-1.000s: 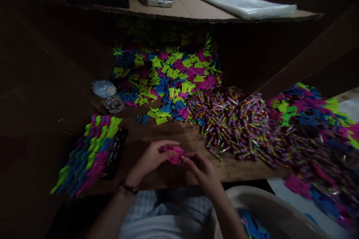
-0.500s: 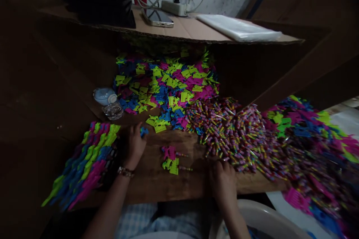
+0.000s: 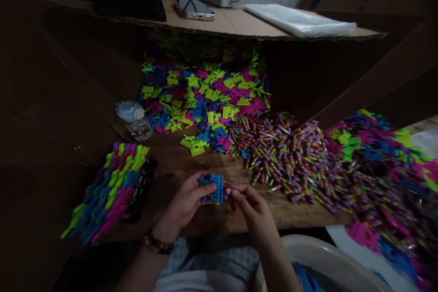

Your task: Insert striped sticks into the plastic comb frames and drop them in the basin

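Observation:
Above the front of the wooden table, my left hand (image 3: 186, 201) pinches a blue ridged plastic piece (image 3: 216, 190) between thumb and fingers. My right hand (image 3: 253, 207) meets it from the right, thumb and forefinger closed on a small multicoloured wrapped stick (image 3: 227, 191) at the piece's ridged end. Whether the stick sits inside the piece I cannot tell. Left of my hands, a black rack (image 3: 145, 187) carries rows of yellow, blue and pink plastic pieces (image 3: 107, 191). Similar loose pieces (image 3: 205, 96) lie heaped at the back, beside a pile of wrapped sticks (image 3: 284, 159).
A clear bottle with a blue top (image 3: 129, 112) lies at the left. Overhead, a cardboard shelf (image 3: 232, 25) bears a phone (image 3: 194, 9) and a plastic-wrapped stack (image 3: 297, 20). A pale tub (image 3: 308, 248) stands below the table edge, and more pieces (image 3: 369, 143) spread rightward.
My left hand has come from beside the rack to the middle with the blue piece. My right hand has moved left to meet it. The pink and yellow pieces there no longer show.

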Motion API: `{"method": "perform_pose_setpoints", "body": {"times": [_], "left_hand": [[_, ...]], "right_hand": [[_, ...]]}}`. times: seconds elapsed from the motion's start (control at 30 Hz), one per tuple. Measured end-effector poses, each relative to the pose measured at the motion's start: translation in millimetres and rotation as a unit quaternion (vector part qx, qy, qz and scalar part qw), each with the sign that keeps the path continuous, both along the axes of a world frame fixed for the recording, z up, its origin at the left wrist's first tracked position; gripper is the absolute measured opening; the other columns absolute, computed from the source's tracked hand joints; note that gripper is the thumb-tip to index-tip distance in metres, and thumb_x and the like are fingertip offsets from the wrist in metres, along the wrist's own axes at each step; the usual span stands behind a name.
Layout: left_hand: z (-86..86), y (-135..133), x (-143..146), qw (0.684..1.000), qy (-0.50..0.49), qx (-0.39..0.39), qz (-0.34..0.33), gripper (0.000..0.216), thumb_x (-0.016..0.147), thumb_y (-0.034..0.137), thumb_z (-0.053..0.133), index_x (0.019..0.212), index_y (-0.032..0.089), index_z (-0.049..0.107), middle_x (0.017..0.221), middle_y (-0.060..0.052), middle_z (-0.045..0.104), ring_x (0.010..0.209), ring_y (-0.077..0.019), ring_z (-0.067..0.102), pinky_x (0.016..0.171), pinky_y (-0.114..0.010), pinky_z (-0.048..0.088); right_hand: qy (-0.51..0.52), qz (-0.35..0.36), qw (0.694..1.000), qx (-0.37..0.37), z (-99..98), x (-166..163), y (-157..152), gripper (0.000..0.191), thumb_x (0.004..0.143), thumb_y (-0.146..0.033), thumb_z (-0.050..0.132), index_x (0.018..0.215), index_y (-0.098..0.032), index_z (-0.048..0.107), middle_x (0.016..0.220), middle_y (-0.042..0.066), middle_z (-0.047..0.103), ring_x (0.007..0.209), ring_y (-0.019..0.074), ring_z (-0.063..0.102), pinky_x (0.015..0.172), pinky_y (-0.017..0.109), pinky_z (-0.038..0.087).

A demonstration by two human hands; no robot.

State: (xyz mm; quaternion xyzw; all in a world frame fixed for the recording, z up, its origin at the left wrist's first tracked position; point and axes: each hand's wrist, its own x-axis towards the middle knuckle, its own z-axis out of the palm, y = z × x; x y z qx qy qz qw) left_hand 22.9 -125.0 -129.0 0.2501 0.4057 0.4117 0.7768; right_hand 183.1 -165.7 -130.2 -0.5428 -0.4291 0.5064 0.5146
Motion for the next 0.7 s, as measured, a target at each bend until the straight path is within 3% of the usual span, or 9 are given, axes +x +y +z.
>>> {"method": "perform_pose_setpoints", "body": {"times": [0.13,0.33,0.43,0.53,0.7], "left_hand": [[7.2,-7,3,1.0,0.022,0.014,-0.005,0.044,0.06,0.028,0.08,0.098,0.016,0.061,0.088,-0.005,0.068,0.074,-0.0159,0.064,0.064,-0.028,0.054],[11.9,-13,8,0.973,0.174,0.149,0.037,0.03,0.069,0.025,0.071,0.097,0.018,0.066,0.096,-0.005,0.069,0.085,-0.0176,0.063,0.073,-0.025,0.051],[16.6,-18,9,0.953,0.223,0.199,0.048,0.024,0.071,0.023,0.069,0.095,0.019,0.068,0.1,-0.004,0.07,0.093,-0.0186,0.063,0.082,-0.025,0.049],[22.1,-26,12,0.951,0.223,0.213,0.032,0.023,0.072,0.024,0.068,0.095,0.02,0.069,0.096,-0.003,0.071,0.089,-0.0177,0.064,0.078,-0.023,0.05],[26.3,-32,15,0.945,0.233,0.223,0.047,0.022,0.073,0.027,0.068,0.095,0.021,0.069,0.092,-0.002,0.072,0.082,-0.0159,0.065,0.072,-0.021,0.051]], "right_hand": [[0.032,-0.01,0.999,-0.001,-2.9,2,-6,0.027,0.075,-0.043,0.067,0.083,-0.017,0.066,0.062,-0.001,0.062,0.053,0.0109,0.053,0.052,0.023,0.045],[-0.133,-0.093,0.985,0.066,11.0,-8,-21,0.018,0.08,-0.036,0.062,0.083,-0.019,0.063,0.072,0.003,0.068,0.061,0.0145,0.062,0.051,0.022,0.049],[-0.254,-0.118,0.953,0.118,10.0,-14,-25,0.012,0.083,-0.03,0.059,0.088,-0.019,0.063,0.076,0.004,0.069,0.066,0.0157,0.065,0.058,0.024,0.052],[-0.337,-0.127,0.915,0.183,4.4,-14,-25,0.01,0.084,-0.024,0.058,0.092,-0.02,0.063,0.082,0.005,0.071,0.071,0.0167,0.066,0.066,0.026,0.053],[-0.252,-0.1,0.952,0.143,4.9,1,-23,0.012,0.086,-0.029,0.054,0.089,-0.019,0.061,0.078,0.005,0.07,0.067,0.016,0.066,0.059,0.024,0.053]]}}
